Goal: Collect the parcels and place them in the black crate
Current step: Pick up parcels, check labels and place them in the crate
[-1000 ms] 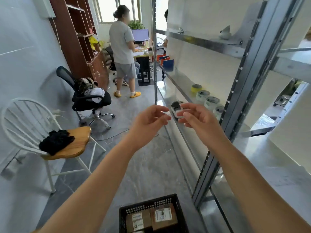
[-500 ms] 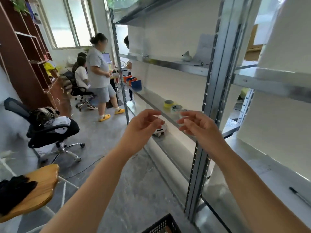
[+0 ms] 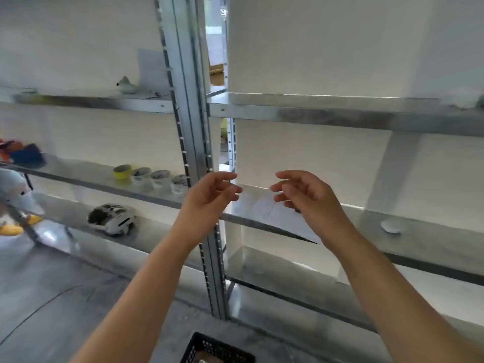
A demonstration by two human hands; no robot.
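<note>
One corner of the black crate (image 3: 217, 348) showed at the bottom edge of the view, on the floor below and between the two forearms; whether any parcel lay inside could not be told from so small a part. Above it both arms reached forward and up toward the metal shelves (image 3: 301, 111). The left hand (image 3: 209, 197) hung in front of the upright post (image 3: 193, 142), palm turned inward, fingers loosely bent and parted, with nothing in them. The right hand (image 3: 306, 197) mirrored it a little apart, fingers likewise slack and empty (it sat in front of a sheet of paper (image 3: 275, 216) lying over the edge of the middle shelf, and whether it touched the sheet was unclear). Off to the left stood a row of tape rolls (image 3: 150, 176), and on the shelf below them a white helmet (image 3: 112, 218).

Half a second before, the hands had held this same half-open pose, but the head had since swung right: the aisle, the office chair and most of the people had dropped out of view, the tape rolls had slid from behind the hands to the left, and the shelves now faced the camera squarely.
</note>
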